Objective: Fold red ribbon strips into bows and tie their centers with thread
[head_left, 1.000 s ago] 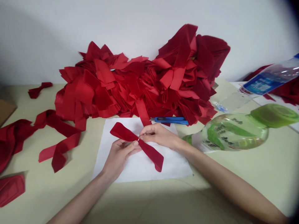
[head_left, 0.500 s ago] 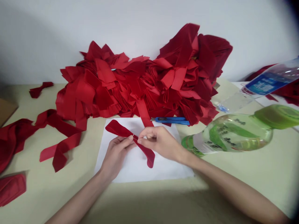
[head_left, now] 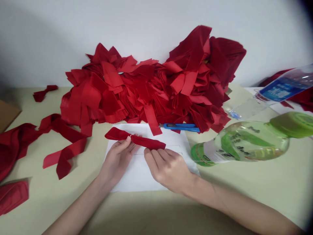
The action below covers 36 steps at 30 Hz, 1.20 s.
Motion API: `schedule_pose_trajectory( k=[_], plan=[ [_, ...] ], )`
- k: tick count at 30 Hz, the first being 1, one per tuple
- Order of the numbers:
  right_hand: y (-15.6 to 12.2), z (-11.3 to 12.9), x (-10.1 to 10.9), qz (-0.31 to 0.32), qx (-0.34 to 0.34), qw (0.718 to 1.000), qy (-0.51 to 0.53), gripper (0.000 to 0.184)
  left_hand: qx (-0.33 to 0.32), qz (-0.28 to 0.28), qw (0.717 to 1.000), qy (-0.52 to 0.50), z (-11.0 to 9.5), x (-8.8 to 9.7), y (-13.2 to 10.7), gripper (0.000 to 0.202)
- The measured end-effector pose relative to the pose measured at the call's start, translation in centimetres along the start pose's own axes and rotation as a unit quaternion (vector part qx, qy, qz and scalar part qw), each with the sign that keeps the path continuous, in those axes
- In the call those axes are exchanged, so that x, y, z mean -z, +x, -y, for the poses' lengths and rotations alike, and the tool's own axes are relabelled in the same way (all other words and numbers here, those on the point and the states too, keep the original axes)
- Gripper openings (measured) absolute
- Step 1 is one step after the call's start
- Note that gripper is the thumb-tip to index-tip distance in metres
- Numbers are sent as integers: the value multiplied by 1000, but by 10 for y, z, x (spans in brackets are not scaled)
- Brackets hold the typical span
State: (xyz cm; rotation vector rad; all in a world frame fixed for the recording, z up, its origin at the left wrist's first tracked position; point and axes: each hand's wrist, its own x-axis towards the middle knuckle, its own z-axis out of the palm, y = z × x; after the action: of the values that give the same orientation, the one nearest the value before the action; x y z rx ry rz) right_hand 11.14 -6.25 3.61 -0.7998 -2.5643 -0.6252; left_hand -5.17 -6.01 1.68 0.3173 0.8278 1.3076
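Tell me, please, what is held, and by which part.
The left hand pinches the red bow at its narrow middle; the right hand is curled shut, any contents hidden.

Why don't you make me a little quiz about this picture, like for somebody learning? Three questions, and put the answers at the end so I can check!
1. Pick one. Which of these is nearest the right hand?
A) the blue cutter
B) the brown box
C) the bigger red bow

2. Count. How many bottles are on the right side of the picture?

3. True or false? The left hand pinches that bow near its middle.

Key:
1. C.
2. Two: a green-capped bottle and a blue-labelled bottle.
3. True.
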Motion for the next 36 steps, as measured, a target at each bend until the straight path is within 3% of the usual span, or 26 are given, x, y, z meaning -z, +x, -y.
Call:
schedule_pose_trajectory(
  k=[5, 8, 11, 15, 17, 20, 22, 25, 28, 30, 32, 34, 36],
  plan=[
    [-4, -10, -9, -67, 18, 998, 13, 18, 10, 8, 998, -56, -8, 3, 4, 16],
    [-2, -23, -10, -69, -78, 988, 114, 23, 11, 31, 997, -75, -11, 6, 6, 20],
    [4, -38, -3, -44, -239, 932, 270, 20, 13, 47, 996, -69, -12, 9, 7, 21],
    [12, -49, 16, -10, -324, 871, 369, 16, -5, 27, 999, 30, -10, 9, 8, 15],
    [12, -44, 25, 29, -314, 855, 411, 14, -32, 13, 997, 66, -10, 9, 9, 16],
    [10, -30, 28, 135, -238, 840, 468, 10, -28, -12, 998, 50, -14, 11, 12, 18],
    [9, -26, 22, 195, -203, 847, 451, 14, -7, -26, 999, 20, -18, 13, 13, 18],
    [8, -36, 7, 237, -221, 855, 405, 15, 4, -7, 1000, -25, -25, 16, 14, 19],
    [8, -56, 3, 182, -291, 869, 357, 12, 9, 25, 1000, -13, -27, 16, 13, 17],
    [8, -64, 13, 86, -346, 882, 309, 10, -2, 20, 999, 46, -25, 15, 13, 13],
    [8, -61, 30, 22, -359, 878, 316, 9, -26, 11, 995, 98, -21, 16, 15, 10],
    [8, -50, 48, 59, -309, 858, 406, 9, -46, 9, 993, 110, -19, 17, 17, 12],
    [8, -36, 59, 151, -237, 836, 471, 10, -46, 4, 995, 87, -19, 19, 20, 15]
  ],
)
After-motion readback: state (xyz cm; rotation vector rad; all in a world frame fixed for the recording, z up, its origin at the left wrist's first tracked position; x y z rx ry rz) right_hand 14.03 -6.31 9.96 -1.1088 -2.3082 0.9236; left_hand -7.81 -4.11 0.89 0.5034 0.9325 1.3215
